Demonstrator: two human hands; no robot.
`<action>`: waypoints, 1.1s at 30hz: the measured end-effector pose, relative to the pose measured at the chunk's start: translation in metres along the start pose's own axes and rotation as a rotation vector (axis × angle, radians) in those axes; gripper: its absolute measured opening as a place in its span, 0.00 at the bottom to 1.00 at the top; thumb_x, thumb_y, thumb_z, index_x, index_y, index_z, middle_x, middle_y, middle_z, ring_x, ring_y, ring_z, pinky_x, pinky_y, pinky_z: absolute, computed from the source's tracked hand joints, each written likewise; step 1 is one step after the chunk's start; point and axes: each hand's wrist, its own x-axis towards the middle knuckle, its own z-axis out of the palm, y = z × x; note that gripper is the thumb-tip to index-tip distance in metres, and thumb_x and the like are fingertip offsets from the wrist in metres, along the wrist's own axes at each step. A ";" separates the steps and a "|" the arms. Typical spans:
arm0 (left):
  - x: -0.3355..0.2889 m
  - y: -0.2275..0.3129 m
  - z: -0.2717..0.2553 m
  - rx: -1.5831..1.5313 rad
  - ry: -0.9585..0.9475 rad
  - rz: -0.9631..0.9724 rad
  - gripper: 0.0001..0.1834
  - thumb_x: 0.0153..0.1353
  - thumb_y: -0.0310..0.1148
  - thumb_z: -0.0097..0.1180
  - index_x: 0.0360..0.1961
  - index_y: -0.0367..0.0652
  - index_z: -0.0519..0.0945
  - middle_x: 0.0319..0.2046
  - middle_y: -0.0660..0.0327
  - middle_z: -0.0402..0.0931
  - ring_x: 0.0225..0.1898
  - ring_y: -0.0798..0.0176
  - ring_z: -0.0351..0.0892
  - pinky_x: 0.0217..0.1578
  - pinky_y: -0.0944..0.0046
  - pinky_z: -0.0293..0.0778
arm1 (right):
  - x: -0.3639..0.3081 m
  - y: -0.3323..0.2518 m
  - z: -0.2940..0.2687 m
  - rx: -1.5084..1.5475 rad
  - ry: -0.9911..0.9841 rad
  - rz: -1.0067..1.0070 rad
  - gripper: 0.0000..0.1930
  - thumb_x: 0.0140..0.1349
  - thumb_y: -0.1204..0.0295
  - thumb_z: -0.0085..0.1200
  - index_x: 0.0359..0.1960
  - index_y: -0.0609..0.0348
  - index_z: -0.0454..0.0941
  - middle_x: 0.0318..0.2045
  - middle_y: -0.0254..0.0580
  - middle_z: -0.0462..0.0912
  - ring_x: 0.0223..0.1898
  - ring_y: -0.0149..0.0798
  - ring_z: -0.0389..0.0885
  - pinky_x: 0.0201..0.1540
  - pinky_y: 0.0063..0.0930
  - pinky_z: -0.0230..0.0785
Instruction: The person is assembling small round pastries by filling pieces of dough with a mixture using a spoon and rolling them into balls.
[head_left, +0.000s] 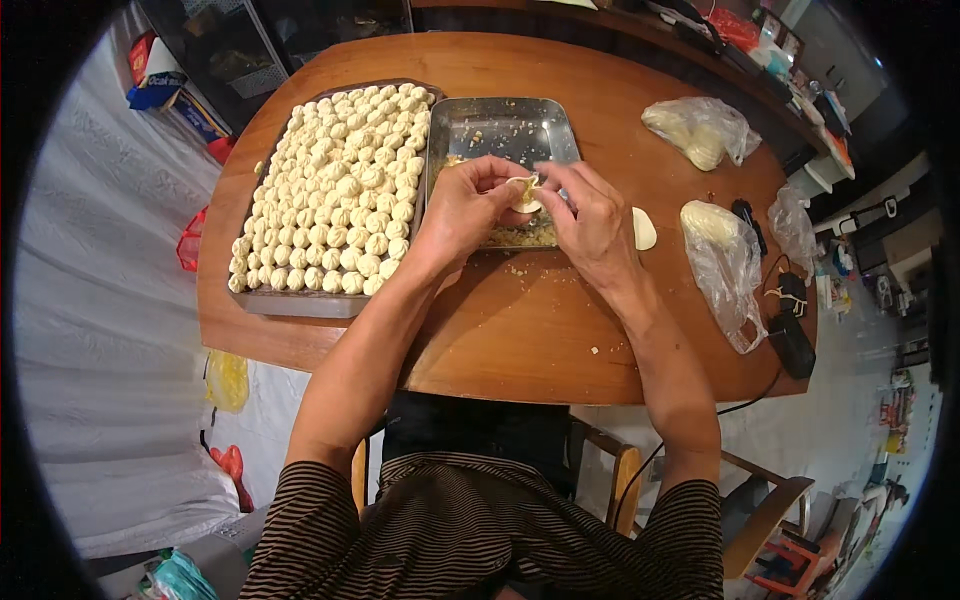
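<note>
Above the metal tray (478, 130), left hand (462, 207) and right hand (592, 218) are pinching a filled wrapper (525, 199), fingers nearly closed, seemingly pleating; sealing likely needs tighter pinching.

The table (500, 355) is smooth, glossy wood. The pan (462, 125) is metal, its bare floor shiny; the filling (535, 238) in it looks rough and crumbly. The buns (340, 190) are matt dough, ridged with pleats, and the held wrapper (526, 206) looks like matt dough too. The bags (728, 285) are thin, clear plastic, wrinkled and glossy. The adapter (792, 347) looks like matt plastic. The curtain (120, 300) resembles creased cloth with a faint sheen, the shirt (450, 520) matt cloth, the chair (627, 490) smooth wood.
</note>
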 end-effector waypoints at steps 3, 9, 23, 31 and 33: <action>0.001 0.000 0.000 -0.020 -0.021 0.007 0.09 0.73 0.28 0.61 0.50 0.35 0.83 0.41 0.59 0.86 0.40 0.67 0.87 0.40 0.70 0.81 | -0.001 0.008 0.003 0.000 0.023 -0.025 0.06 0.64 0.78 0.66 0.42 0.63 0.85 0.34 0.47 0.85 0.34 0.51 0.87 0.36 0.41 0.79; 0.000 0.001 0.001 -0.059 -0.030 0.000 0.12 0.71 0.26 0.64 0.52 0.34 0.81 0.42 0.59 0.87 0.41 0.66 0.87 0.45 0.68 0.82 | -0.002 0.008 0.004 -0.033 0.049 0.027 0.04 0.64 0.77 0.66 0.38 0.63 0.85 0.33 0.48 0.85 0.33 0.51 0.87 0.35 0.41 0.78; 0.003 -0.004 0.000 -0.062 0.000 -0.009 0.09 0.73 0.27 0.63 0.50 0.33 0.81 0.42 0.58 0.86 0.40 0.68 0.86 0.42 0.67 0.86 | -0.001 0.000 0.002 0.026 0.002 0.152 0.05 0.64 0.76 0.65 0.37 0.65 0.83 0.33 0.49 0.86 0.32 0.48 0.88 0.33 0.39 0.79; 0.003 0.004 0.002 -0.289 -0.034 -0.045 0.16 0.77 0.32 0.57 0.58 0.31 0.77 0.48 0.55 0.85 0.45 0.64 0.86 0.49 0.65 0.86 | -0.004 0.012 0.006 0.215 0.052 0.418 0.07 0.67 0.73 0.63 0.39 0.67 0.84 0.26 0.47 0.86 0.23 0.32 0.84 0.25 0.31 0.73; 0.002 0.007 0.004 -0.324 -0.037 -0.034 0.17 0.78 0.31 0.56 0.60 0.30 0.76 0.50 0.54 0.84 0.47 0.63 0.87 0.52 0.65 0.85 | -0.004 0.014 0.006 0.301 0.091 0.454 0.08 0.68 0.73 0.62 0.39 0.68 0.83 0.25 0.45 0.86 0.22 0.28 0.83 0.24 0.29 0.72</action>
